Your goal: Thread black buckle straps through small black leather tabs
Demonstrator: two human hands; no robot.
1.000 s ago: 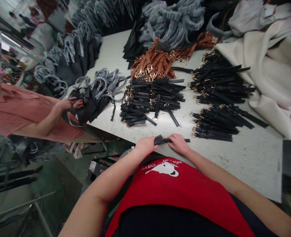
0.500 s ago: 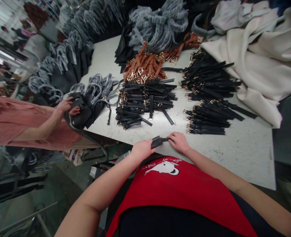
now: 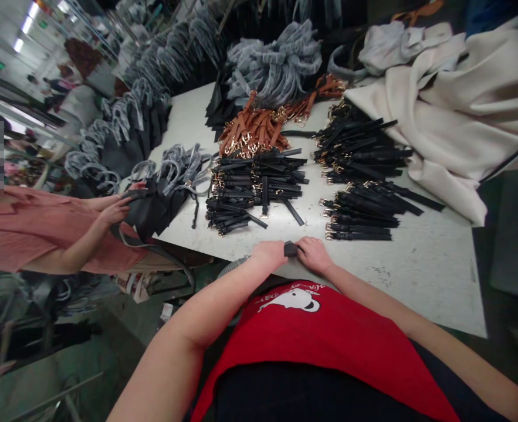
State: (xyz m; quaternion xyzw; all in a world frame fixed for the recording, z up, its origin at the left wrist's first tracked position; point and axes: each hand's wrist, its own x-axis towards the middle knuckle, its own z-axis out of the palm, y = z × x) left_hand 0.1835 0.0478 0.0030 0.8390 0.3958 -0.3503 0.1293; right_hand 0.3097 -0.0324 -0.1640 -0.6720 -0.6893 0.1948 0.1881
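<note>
Close to the table's front edge, my left hand (image 3: 268,253) is closed around a black leather strap (image 3: 290,249). Only a short dark piece of the strap shows between my hands. My right hand (image 3: 314,254) pinches its other end, and the fingertips are partly hidden. Beyond my hands lies a pile of black buckle straps (image 3: 256,187) with gold-coloured hardware. A second group of black buckle straps (image 3: 364,211) lies to the right, its lowest pieces lined up side by side.
Brown straps with gold clasps (image 3: 254,132) and wrapped grey handles (image 3: 276,61) are heaped farther back on the white table (image 3: 434,281). Cream fabric (image 3: 443,123) drapes over the right side. At the left, a co-worker in a pink shirt (image 3: 65,228) handles black pieces (image 3: 146,202).
My left hand has slid right along the strap toward my right hand, covering more of it. The co-worker's hands have shifted over the black pieces. The view has tilted slightly.
</note>
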